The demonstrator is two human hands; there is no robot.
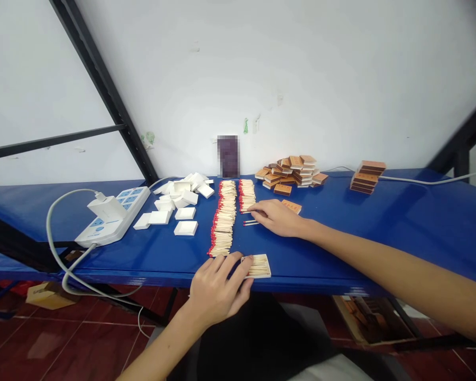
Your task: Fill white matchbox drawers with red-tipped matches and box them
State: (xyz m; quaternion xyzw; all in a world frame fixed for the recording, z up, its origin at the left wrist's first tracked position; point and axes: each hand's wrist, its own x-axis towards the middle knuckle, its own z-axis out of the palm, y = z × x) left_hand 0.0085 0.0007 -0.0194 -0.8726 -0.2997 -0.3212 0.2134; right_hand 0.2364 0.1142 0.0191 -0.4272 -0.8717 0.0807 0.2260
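My left hand (220,283) grips the left end of a white matchbox tray (266,269) at the table's front edge. Wooden matches (257,264) lie side by side in the tray. My right hand (280,217) has its fingertips pinched at the near end of a short row of red-tipped matches (246,191); how many it holds is hidden. Under those fingers a few loose matches (250,223) lie on the blue table. To the left runs a longer row of matches (224,217), reaching down to my left hand. An orange matchbox (292,206) sits just behind my right hand.
White empty trays (182,196) are heaped on the left, beside a power strip (115,217) with a plugged-in charger (109,208) and looping cable. Brown matchboxes (291,172) pile up at the back right; a small stack (367,177) stands farther right. A blurred dark object (229,157) leans on the wall.
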